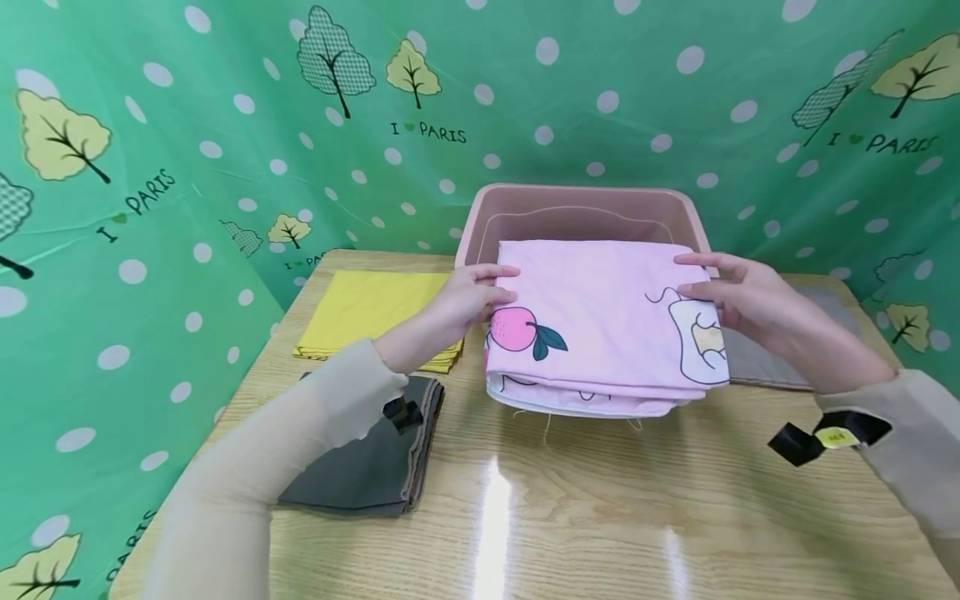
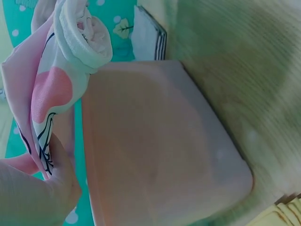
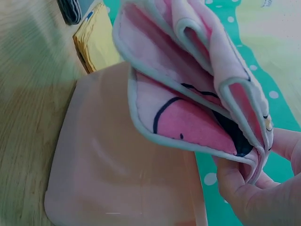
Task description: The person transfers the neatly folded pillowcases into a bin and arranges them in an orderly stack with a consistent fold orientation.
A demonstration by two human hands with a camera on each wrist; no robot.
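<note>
Both hands hold up a folded pink printed cloth [image 1: 600, 317] with a peach at one corner and a white cartoon figure at the other. My left hand [image 1: 476, 293] pinches its left edge between thumb and fingers, and my right hand [image 1: 738, 292] grips the right edge. In the head view the cloth overlaps the front of a dusty-pink plastic bin [image 1: 585, 196], hiding most of it. The left wrist view shows the thick, pale-bordered folds of the cloth [image 2: 51, 94] standing out from the thumb. From the right side, its layers [image 3: 188, 108] fan apart above the fingers.
A folded yellow cloth [image 1: 375, 304] lies left of the bin, with a folded dark grey cloth [image 1: 352, 467] nearer the front. To the right, a light grey cloth [image 1: 765, 358] is partly behind my right hand. A green printed curtain [image 1: 600, 158] backs the wooden table [image 1: 600, 517].
</note>
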